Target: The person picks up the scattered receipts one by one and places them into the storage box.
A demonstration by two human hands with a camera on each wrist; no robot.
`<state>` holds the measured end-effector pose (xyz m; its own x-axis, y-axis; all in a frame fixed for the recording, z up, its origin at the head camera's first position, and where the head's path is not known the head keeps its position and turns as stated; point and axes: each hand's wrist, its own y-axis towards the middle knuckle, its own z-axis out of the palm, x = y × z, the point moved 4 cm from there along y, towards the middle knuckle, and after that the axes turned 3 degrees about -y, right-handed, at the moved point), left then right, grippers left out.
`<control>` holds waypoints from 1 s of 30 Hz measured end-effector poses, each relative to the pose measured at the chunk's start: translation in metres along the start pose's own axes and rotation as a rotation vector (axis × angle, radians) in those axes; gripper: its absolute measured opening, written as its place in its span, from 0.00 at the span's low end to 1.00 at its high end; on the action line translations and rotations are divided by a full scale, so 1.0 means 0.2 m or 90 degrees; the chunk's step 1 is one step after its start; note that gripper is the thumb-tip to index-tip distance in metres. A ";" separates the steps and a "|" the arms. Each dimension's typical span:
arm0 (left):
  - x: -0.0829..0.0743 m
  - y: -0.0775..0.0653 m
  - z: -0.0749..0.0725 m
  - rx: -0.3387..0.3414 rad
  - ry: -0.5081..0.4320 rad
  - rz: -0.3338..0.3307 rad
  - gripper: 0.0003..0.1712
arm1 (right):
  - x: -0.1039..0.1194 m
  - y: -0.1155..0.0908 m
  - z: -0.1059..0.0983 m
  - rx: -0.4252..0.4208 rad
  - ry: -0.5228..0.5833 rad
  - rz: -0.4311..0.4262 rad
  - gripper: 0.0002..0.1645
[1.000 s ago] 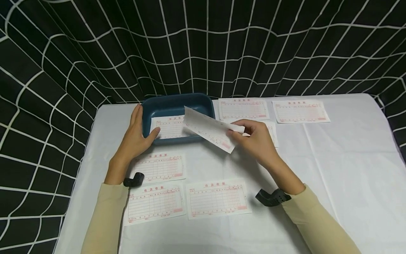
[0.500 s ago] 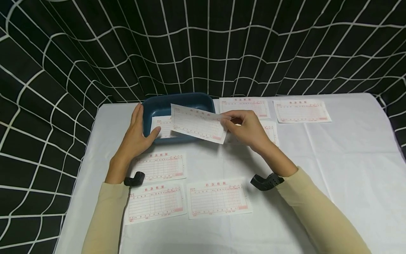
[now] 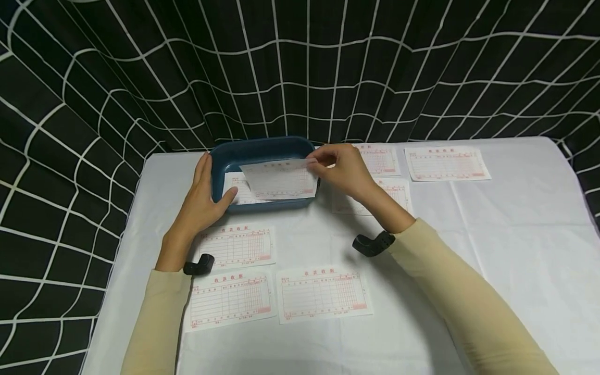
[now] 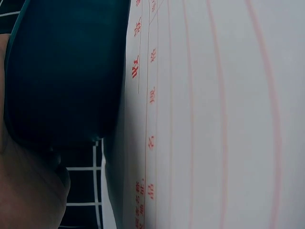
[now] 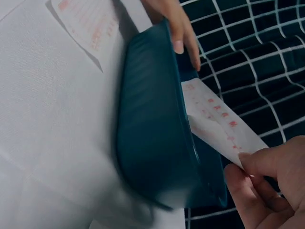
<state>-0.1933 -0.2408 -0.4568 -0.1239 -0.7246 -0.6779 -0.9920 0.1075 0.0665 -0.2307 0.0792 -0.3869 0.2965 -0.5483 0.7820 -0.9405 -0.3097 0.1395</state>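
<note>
Right hand (image 3: 345, 167) clamps thumb and fingertips on a corner of 1 receipt slip (image 3: 285, 180), angled over the blue tray (image 3: 274, 205)! Looks feather-light, floppy, easily creased, so a corner pinch suits; left hand (image 3: 204, 197) rests straight fingers against the tray's end, thumb apart.

white red-printed slip (image 3: 281, 181); pinched at corner; tilted over blue tray (image 3: 269, 207)

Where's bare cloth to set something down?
Most room: the cloth right of the right sleeve, below the far-right slip. A strip also lies below the two nearest slips. Crowded: the blue tray, left hand gripping its end, right hand pinching a tilted slip.
</note>
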 end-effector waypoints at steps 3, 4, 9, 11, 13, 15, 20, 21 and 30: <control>0.00 0.00 0.00 -0.001 -0.001 0.005 0.60 | 0.03 0.02 0.04 0.010 -0.029 -0.015 0.09; 0.00 0.00 0.00 -0.003 -0.001 0.006 0.60 | 0.04 0.03 0.05 0.013 -0.033 -0.016 0.09; 0.00 0.00 -0.01 -0.007 -0.003 0.009 0.60 | 0.07 0.07 0.10 0.014 -0.049 -0.021 0.12; 0.00 0.00 0.00 -0.006 -0.005 0.009 0.60 | 0.06 0.07 0.11 0.011 -0.061 -0.021 0.15; 0.00 0.00 0.00 -0.002 -0.007 0.008 0.60 | 0.06 0.07 0.12 0.006 -0.079 -0.023 0.20; 0.01 0.00 0.01 0.002 -0.006 0.007 0.59 | 0.05 0.06 0.13 -0.003 -0.094 -0.029 0.25; 0.02 -0.01 0.01 0.004 -0.010 0.001 0.60 | 0.04 0.02 0.11 -0.049 -0.107 -0.059 0.30; 0.02 -0.01 0.01 0.004 -0.009 -0.001 0.60 | 0.04 0.01 0.11 -0.060 -0.106 -0.064 0.30; 0.02 0.00 0.00 0.003 -0.006 0.002 0.60 | 0.03 -0.18 0.07 -0.072 -0.078 -0.067 0.27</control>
<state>-0.1928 -0.2436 -0.4587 -0.1272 -0.7181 -0.6843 -0.9914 0.1135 0.0653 -0.1928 0.0757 -0.3951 0.4061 -0.6096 0.6808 -0.9137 -0.2855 0.2894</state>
